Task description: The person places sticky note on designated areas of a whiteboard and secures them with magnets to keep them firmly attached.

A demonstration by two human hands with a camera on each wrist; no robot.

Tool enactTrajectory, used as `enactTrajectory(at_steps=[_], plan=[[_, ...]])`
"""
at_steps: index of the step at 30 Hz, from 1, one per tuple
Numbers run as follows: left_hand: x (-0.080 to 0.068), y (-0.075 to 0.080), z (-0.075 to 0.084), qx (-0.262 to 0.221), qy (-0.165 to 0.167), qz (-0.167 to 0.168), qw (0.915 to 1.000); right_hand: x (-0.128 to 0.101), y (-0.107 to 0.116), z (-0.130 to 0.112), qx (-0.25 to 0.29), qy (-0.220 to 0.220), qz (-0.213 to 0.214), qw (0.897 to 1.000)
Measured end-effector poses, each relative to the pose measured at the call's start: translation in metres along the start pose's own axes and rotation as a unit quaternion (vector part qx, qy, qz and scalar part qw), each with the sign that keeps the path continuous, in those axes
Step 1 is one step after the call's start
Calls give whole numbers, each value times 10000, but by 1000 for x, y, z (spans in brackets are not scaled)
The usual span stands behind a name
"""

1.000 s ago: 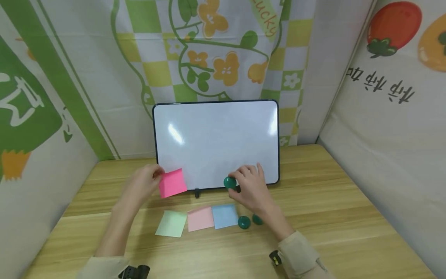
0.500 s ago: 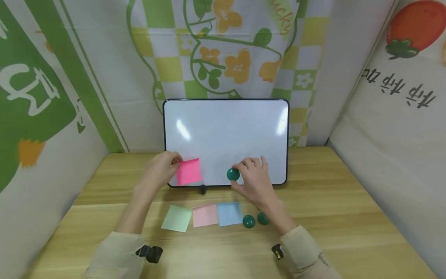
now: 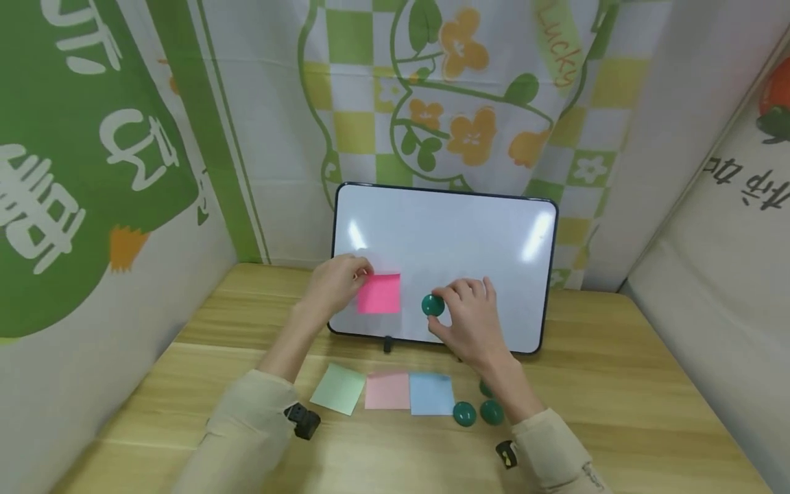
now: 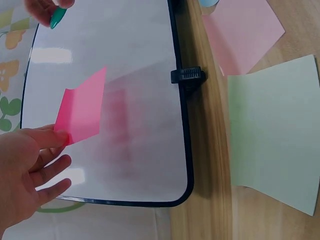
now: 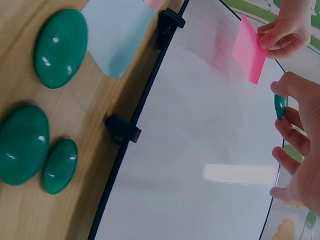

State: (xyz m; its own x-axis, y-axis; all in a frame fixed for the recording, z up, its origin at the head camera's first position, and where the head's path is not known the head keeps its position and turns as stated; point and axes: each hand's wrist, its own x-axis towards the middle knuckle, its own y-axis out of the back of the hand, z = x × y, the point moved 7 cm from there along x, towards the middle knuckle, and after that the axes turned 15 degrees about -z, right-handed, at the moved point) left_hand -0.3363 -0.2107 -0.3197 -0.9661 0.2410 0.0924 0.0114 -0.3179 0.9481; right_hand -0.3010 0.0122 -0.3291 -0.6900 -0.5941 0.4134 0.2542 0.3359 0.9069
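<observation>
Pink sticky note (image 3: 379,293), now raised against the whiteboard (image 3: 469,233) near the counter's back edge, is pinched by left hand (image 3: 333,285) fingers; right hand (image 3: 472,319) fingers pinch a green magnet (image 3: 433,305) just beside it, ready for pinning.

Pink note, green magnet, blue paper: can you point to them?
pink note (image 3: 379,293), head view, its middle
green magnet (image 3: 433,305), head view, its round top
blue paper (image 3: 431,394), head view, its middle
</observation>
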Motion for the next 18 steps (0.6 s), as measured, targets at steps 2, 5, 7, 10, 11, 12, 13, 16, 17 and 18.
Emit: enactTrajectory(at_steps=[2, 5, 7, 10, 11, 12, 13, 16, 17, 18], plan=[[4, 1, 2, 18, -37, 47, 10000, 3, 2, -2, -19, 54, 84, 9999], [10, 1, 5, 5, -93, 150, 9998, 7, 5, -2, -61, 62, 165, 9998], [14, 2, 6, 32, -104, 241, 9997, 11, 6, -2, -92, 77, 195, 9997], [17, 6, 2, 51, -78, 361, 9993, 19, 6, -4, -133, 149, 223, 9995], [18, 7, 1, 47, -50, 367, 9993, 21, 5, -5, -144, 176, 235, 9995], [18, 8, 0, 54, -37, 372, 9993, 23, 5, -6, -149, 205, 252, 9994], [18, 9, 0, 45, -39, 375, 9993, 25, 4, -6, -162, 217, 272, 9993], [20, 10, -1, 70, -32, 373, 9993, 28, 2, -7, -220, 233, 365, 9988], [20, 10, -1, 79, -32, 363, 9993, 28, 1, -8, -248, 240, 407, 9986], [21, 10, -2, 91, -33, 365, 9993, 29, 1, -9, -266, 251, 429, 9984]])
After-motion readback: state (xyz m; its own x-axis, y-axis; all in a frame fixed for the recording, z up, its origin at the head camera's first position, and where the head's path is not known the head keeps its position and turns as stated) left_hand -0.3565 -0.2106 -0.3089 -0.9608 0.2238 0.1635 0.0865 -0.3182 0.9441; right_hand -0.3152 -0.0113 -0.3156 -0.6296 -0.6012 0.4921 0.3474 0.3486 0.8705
